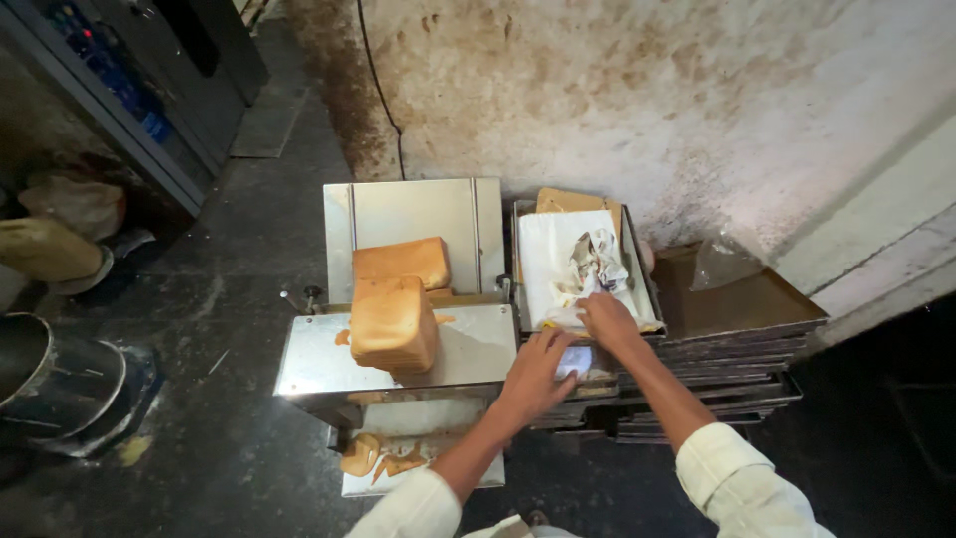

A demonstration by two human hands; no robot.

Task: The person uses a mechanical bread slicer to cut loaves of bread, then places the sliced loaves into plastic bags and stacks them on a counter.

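Right hand [607, 321]: we find it resting on the near edge of a white paper sheet [568, 261], fingers curled together onto that edge; we cannot tell whether they pinch it.

Left hand [538, 374]: just below and touching the right, fingers closed around a small pale object [575, 361] whose kind we cannot make out.

White paper sheet: lies in a shallow metal tray [647, 284], with a crumpled wad of paper [596, 264] on top and a brown cardboard piece [568, 201] showing at the far end.

Metal tray: sits on top of a stack of dark flat trays [737, 349] against the stained wall [647, 90].

To the left, just beside the tray: a steel bread-slicing machine [398, 364]. We count 2 loaves on it, a near loaf [393, 324] standing on the front plate and a far loaf [401, 262] behind it, touching. Bread scraps [378, 458] lie on the lower shelf of the machine.

Further left, well apart: a metal bucket [50, 384] on the dark floor [219, 299], and a dark oven cabinet [129, 70] at the upper corner.

Both sleeves [747, 483] are pale cream.
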